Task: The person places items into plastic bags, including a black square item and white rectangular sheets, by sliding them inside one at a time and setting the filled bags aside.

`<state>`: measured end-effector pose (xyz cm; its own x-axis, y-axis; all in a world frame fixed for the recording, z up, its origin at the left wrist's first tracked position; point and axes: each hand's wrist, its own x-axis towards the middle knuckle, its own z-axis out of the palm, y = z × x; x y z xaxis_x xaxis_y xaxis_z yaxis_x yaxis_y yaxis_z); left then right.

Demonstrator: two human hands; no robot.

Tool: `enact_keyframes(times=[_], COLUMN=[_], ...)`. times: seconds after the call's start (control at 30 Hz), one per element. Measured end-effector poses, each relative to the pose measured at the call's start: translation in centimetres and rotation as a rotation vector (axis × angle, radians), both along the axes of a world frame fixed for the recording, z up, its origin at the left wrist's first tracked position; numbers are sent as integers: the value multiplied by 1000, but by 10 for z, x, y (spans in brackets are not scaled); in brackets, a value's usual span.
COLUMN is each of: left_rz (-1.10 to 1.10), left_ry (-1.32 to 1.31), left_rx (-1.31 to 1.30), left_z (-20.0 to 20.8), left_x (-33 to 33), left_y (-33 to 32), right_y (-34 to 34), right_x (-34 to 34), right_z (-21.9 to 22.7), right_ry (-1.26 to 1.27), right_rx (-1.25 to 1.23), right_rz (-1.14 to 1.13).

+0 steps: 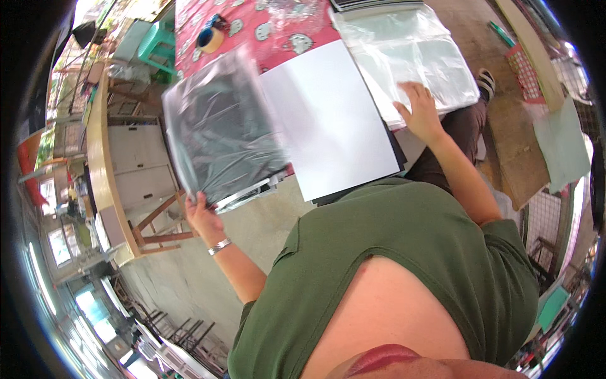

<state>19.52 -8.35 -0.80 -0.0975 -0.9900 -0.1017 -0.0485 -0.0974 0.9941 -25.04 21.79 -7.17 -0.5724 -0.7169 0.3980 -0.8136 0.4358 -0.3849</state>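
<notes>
My left hand (204,218) grips the near left corner of a dark flat sheet in a clear plastic bag (227,120). The bagged sheet is slightly blurred and lies over or just above other bagged sheets, whose edges show beneath it. In the middle, a large white sheet (331,120) rests on something black that shows along its near edge. My right hand (421,112) is open, with fingers apart, at the near edge of a stack of clear plastic bags (410,57). Whether its fingertips press on the bags I cannot tell.
A red patterned cloth (303,60) covers the table. On it are a tape roll (211,40) and crumpled clear plastic (293,16). Dark sheets (379,5) lie at the far edge. A green stool (158,47) stands far left; a red basket (525,74) is at right.
</notes>
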Motion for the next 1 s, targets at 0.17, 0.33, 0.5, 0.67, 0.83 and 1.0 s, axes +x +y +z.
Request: enact_keyframes(times=[0.17,0.33,0.5,0.67,0.83,1.0], left_rz=[97,85,-264,-950,-1326,-1378], left_ry=[-356,-1424,-912,-361,-316,-304], left_rx=[75,-471,-893,-842,-665,-242], left_z=[-35,-33,-10,-22,-60,-66], left_x=[62,21,-146,-309,-417,-450], left_y=[-44,-49,-6,76,115,110], right_y=[8,0,3,-5,-15,-12], right_x=[-25,-11,-29,-58,-72,-65], right_z=[-22,-22,-39,3,4,17], right_ry=[-557,-442,-505,-718,-1026,-584], right_rx=[174,328,-64,175,-118,-176], right_rz=[-112,33,24,39,50,-47])
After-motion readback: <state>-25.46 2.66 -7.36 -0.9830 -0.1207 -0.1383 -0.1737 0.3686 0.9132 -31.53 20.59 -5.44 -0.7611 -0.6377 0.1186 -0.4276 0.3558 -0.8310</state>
